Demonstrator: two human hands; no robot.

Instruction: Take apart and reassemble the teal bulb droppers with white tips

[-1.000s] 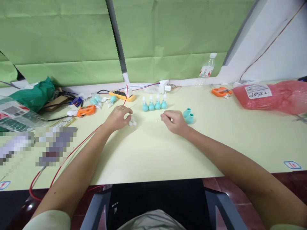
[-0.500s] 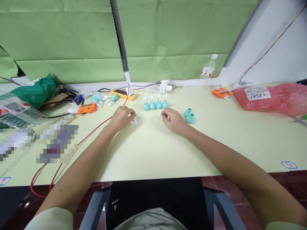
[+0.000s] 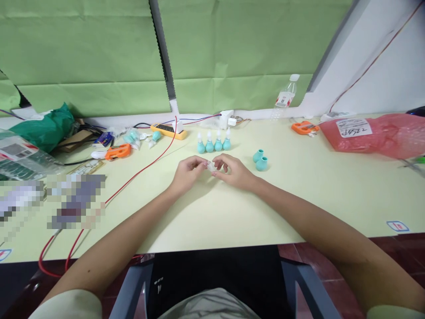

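Observation:
My left hand is closed, its fingertips pinching small white plastic pieces above the table. From the other side, my right hand meets them with curled fingers and thumb drawn in; whatever its fingertips hold is too small to name. Just behind my hands, several turquoise squeeze bulbs with white pointed tips stand upright in a row. To the right of my right hand are two turquoise bulbs with open necks and no tips.
A red cable crosses the table on the left. An orange-handled tool, a yellow power strip and a green bag lie toward the back left. On the right are another orange tool, a clear bottle and a red plastic bag.
My left hand has moved right, carrying white pieces to the middle. My right hand has shifted slightly left, and the two hands' fingertips now meet. The turquoise bulbs stay put.

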